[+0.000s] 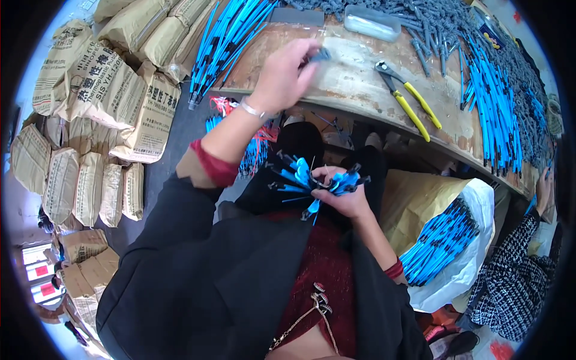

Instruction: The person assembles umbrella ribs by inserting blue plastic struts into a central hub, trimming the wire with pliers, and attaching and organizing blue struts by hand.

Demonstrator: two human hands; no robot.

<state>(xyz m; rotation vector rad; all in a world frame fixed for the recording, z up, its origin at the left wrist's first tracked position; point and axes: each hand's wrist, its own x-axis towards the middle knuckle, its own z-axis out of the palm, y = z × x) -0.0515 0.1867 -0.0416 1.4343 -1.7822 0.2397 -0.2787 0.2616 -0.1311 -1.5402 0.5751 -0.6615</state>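
Observation:
My right hand point(343, 195) is closed around a bundle of blue sticks with black clip-like ends point(297, 174), held over my lap. The ends fan out on both sides of my fist. Above the near left part of the table point(342, 75), my left hand point(290, 71) is raised, its fingers bent together and a little blurred. A small dark grey-blue piece point(321, 55) shows at its fingertips; its exact kind is too blurred to tell. To the right of that hand, yellow-handled pliers point(407, 99) lie on the wood.
A heap of grey plastic parts point(423, 30) covers the table's far side, near a clear plastic tray point(372, 24). Blue sticks lie at left point(225, 51) and right point(495, 114). An open sack point(480, 240) of sticks stands right; paper sacks point(99, 78) are stacked left. A co-worker's hand point(545, 192) shows far right.

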